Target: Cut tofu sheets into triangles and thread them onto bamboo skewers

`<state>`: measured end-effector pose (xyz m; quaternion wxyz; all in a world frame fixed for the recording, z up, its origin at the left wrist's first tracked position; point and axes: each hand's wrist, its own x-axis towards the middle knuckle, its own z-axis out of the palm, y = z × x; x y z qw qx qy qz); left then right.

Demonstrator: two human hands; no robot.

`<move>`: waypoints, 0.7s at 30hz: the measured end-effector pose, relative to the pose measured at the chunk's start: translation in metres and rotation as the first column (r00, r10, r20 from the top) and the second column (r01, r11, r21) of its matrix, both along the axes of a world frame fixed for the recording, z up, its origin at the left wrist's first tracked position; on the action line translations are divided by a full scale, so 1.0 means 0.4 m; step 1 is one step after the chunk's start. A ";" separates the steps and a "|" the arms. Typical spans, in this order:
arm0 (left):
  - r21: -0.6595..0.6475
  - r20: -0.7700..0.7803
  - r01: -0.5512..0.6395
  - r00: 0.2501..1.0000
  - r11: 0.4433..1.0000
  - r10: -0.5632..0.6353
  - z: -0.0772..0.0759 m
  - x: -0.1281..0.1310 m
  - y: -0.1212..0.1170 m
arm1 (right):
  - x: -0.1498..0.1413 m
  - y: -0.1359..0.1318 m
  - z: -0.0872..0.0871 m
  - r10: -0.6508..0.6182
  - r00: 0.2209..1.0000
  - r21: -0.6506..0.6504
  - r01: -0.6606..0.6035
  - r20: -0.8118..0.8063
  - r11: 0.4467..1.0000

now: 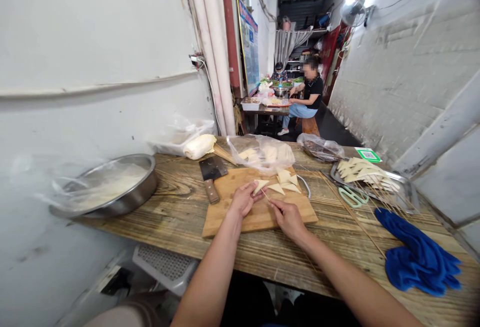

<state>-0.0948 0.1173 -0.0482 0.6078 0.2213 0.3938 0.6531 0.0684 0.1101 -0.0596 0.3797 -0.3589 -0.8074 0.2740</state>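
Note:
My left hand is closed on a pale triangular slice, perhaps tofu, above the wooden cutting board. Between the fingertips of my right hand is a thin wooden skewer, its tip pointing at that slice. Whether the tip has gone in is too small to tell. More pale triangular slices lie on the board just beyond my hands. At the board's left edge rests a cleaver with a wooden handle.
A steel basin stands left. A plastic bag lies behind the board. To the right are green-handled scissors, a tray of skewered slices, loose skewers and a blue cloth. Two people sit at a farther table.

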 end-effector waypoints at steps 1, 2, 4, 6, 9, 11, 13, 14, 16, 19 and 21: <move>0.005 -0.005 0.009 1.000 1.000 -0.009 0.000 0.001 -0.001 | -0.001 0.000 0.000 -0.005 1.000 0.003 0.005 0.004 1.000; 0.009 -0.011 0.016 1.000 1.000 -0.016 0.000 0.002 -0.001 | -0.002 0.000 -0.001 -0.009 1.000 0.006 0.008 0.007 1.000; 0.014 -0.026 0.026 0.999 1.000 -0.026 -0.001 0.003 -0.001 | -0.004 -0.001 -0.002 -0.012 1.000 0.010 0.012 0.010 1.000; 0.025 -0.038 0.030 0.999 0.999 -0.029 -0.002 0.005 -0.001 | -0.006 -0.001 -0.003 -0.018 1.000 0.012 0.017 0.008 1.000; 0.060 -0.051 0.033 0.998 0.998 -0.030 -0.005 0.006 -0.001 | -0.009 -0.004 -0.003 -0.038 0.999 0.019 0.038 0.012 0.999; 0.083 -0.066 0.049 0.997 0.995 -0.043 -0.004 0.007 -0.002 | -0.011 -0.007 0.000 -0.048 0.998 0.030 0.047 0.029 0.998; 0.105 -0.083 0.076 0.994 0.992 -0.068 -0.002 0.009 -0.005 | -0.012 -0.010 0.003 -0.059 0.997 0.045 0.057 0.045 0.997; 0.115 -0.089 0.088 0.993 0.989 -0.078 -0.001 0.010 -0.006 | -0.013 -0.011 0.005 -0.064 0.997 0.051 0.062 0.050 0.997; 0.127 -0.089 0.096 0.992 0.987 -0.085 0.002 0.012 -0.008 | -0.014 -0.012 0.007 -0.075 0.996 0.063 0.072 0.053 0.995; 0.123 -0.056 0.065 0.997 0.990 -0.058 0.004 0.015 -0.009 | -0.016 -0.012 0.009 -0.084 0.994 0.073 0.079 0.063 0.994; 0.130 -0.044 0.058 0.998 0.990 -0.053 0.004 0.015 -0.009 | -0.017 -0.010 0.009 -0.090 0.993 0.076 0.084 0.077 0.994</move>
